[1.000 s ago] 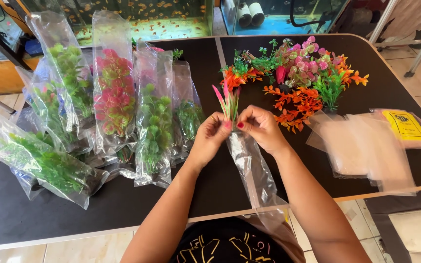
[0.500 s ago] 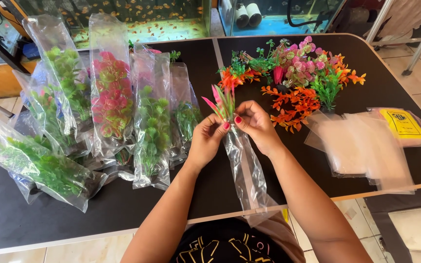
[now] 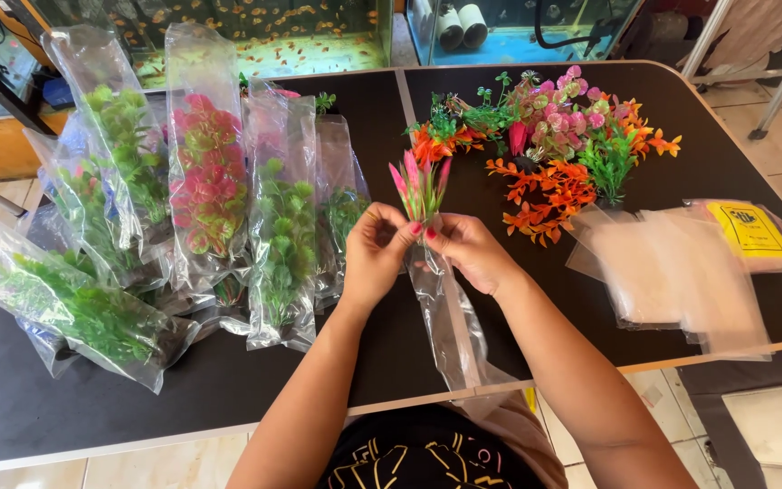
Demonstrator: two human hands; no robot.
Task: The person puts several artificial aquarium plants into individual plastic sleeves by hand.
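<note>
My left hand (image 3: 375, 249) and my right hand (image 3: 463, 246) meet over the middle of a black table (image 3: 65, 398). Together they pinch the mouth of a long clear plastic bag (image 3: 450, 317) that hangs down toward me. A small pink and green plastic plant (image 3: 420, 186) sticks up from between my fingertips, its lower end in the bag's opening. Both hands grip the bag and the plant's stem.
Several bagged plastic plants (image 3: 205, 181) lie in a heap at the left. Loose orange, pink and green plastic plants (image 3: 554, 149) sit at the far middle. A stack of empty clear bags (image 3: 672, 272) with a yellow label lies at the right. Fish tanks (image 3: 264, 27) stand behind.
My hands with the bag and plant have shifted slightly toward the far side and left. The plant stands more upright at the bag's mouth.
</note>
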